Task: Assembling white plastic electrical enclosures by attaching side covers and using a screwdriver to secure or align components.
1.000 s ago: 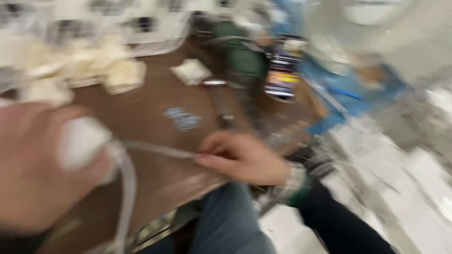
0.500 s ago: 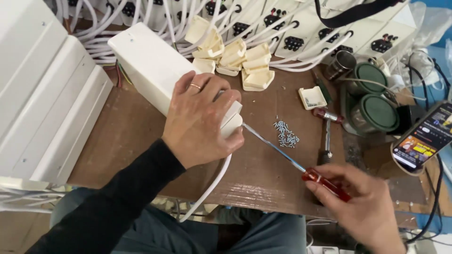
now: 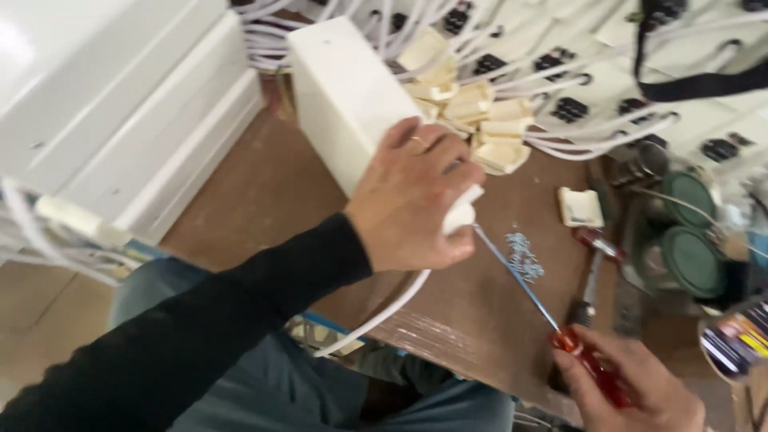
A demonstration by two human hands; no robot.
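At the centre of the frame the left hand (image 3: pixel 412 200) is closed over the near end of a long white power strip (image 3: pixel 344 96), which runs from there toward the top centre and lies on the brown tabletop (image 3: pixel 264 192). A white cord (image 3: pixel 376 316) leaves that end and drops off the tabletop's front edge. At the lower right the right hand (image 3: pixel 632 392) grips the red handle of a screwdriver (image 3: pixel 528 292), whose thin shaft slants up to the strip's end just under the left fingers. This looks like the step of driving a screw into the end of the strip; the tip itself is hidden, so seating cannot be judged. Right of the shaft lies a small heap of screws (image 3: pixel 524 256). A pile of cream plastic covers (image 3: pixel 472 108) sits at top centre, with a second tool (image 3: pixel 596 264) at right.
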